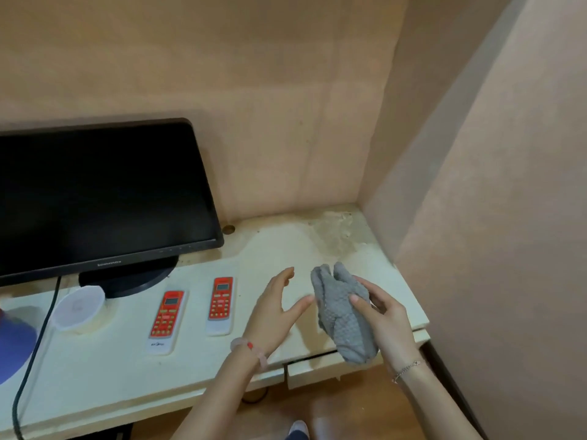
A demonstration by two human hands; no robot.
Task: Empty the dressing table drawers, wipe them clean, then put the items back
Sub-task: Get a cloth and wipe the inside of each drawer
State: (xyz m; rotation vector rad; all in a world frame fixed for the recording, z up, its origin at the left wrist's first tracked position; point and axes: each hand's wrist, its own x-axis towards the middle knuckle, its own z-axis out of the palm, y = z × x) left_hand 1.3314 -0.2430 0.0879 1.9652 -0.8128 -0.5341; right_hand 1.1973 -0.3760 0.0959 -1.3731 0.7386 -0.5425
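A monitor (101, 198) stands on the dressing table (95, 369) at the rear left. Before its stand lies a round lid (77, 308). To the lid's right lies a remote control (167, 319), with a second remote control (220, 304) just right of it. Further right, my left hand (273, 312) hovers beside the cloth (344, 315), which my right hand (384, 315) holds above the table's front right edge, over a drawer (314, 369).

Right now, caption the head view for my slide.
Grey cloth gripped in the right hand over the table, left hand open beside it, remotes and monitor nearby.
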